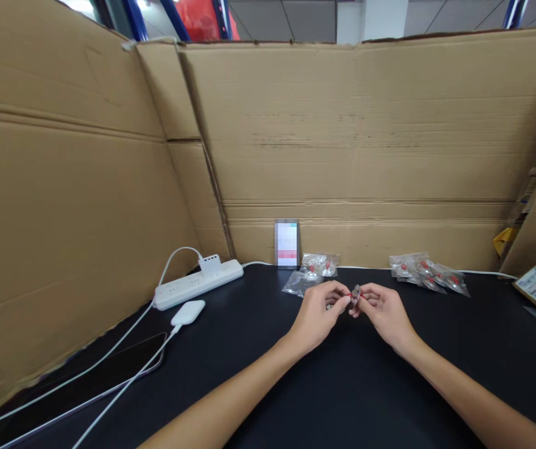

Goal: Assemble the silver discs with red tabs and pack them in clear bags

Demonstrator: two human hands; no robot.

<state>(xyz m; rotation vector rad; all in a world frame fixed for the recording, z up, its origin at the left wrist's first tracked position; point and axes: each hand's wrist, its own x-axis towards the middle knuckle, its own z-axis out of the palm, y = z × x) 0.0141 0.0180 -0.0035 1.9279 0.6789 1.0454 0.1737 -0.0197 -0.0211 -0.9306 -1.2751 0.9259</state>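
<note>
On the left, a flat dark tablet (108,368) lies on the black surface (249,355), with a white power strip (197,287) and a small white box (188,313) near it. Next, a phone (287,244) stands up against the cardboard, its screen too blurry to read. By it are some clear bags (313,269) with shiny bits and red spots inside. Then comes the left hand (319,315), its fingers pinching one side of a little thing (355,295). That thing is up in front of the bags, between the two hands. It looks grey and shiny with red on both sides, but the fingers hide much of it. The right hand (386,313) seems to pinch its other side. The step looks like careful finger work on it. The next move calls for soft, steady fingertips. Farther right lie more bags (429,274) with red spots.
</note>
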